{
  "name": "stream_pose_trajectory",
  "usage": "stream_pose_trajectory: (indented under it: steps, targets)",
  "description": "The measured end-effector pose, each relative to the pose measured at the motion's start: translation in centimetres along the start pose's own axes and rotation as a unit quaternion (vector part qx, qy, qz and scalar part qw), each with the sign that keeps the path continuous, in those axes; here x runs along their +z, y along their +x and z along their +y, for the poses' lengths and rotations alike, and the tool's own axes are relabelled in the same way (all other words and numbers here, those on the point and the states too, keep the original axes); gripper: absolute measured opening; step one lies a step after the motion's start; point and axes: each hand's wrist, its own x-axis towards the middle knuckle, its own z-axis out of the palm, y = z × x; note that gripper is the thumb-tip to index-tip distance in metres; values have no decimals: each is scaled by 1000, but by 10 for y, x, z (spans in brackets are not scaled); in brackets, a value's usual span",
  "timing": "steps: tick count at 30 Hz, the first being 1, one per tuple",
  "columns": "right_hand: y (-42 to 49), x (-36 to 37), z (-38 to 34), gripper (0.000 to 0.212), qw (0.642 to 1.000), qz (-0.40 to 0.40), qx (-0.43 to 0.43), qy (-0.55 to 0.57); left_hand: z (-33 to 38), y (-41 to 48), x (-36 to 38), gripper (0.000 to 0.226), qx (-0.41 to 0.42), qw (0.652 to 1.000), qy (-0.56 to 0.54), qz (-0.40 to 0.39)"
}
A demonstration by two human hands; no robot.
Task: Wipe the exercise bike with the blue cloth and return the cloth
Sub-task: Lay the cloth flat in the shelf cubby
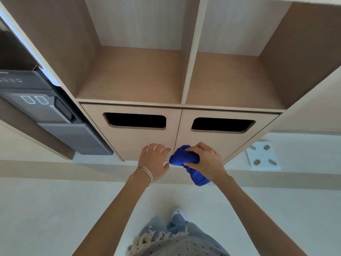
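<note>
My right hand [206,159] grips the bunched blue cloth [184,159], with one end of it hanging down below my wrist. My left hand [154,158] reaches forward beside the cloth with its fingers relaxed, in front of the left lower cabinet door [129,143]. Both hands are low in front of a wooden shelf unit, near the seam between its two doors. No exercise bike is in view.
The shelf unit has two bare open compartments [132,74] above and two doors with dark slot handles [135,120] below. A dark machine with a display [36,102] stands at the left. A white bathroom scale [263,156] lies on the floor at the right.
</note>
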Motion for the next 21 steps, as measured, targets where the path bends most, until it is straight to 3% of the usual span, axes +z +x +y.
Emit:
stream_pose_trajectory:
  steps: [10,21]
  targets:
    - [88,3,-16,41,999,-26,-40,17,-45,41,-17,53,-44,999,-27,5]
    - [205,-7,-70,41,998,34,-42,41,-137,123,-61,48,-10,998,13,63]
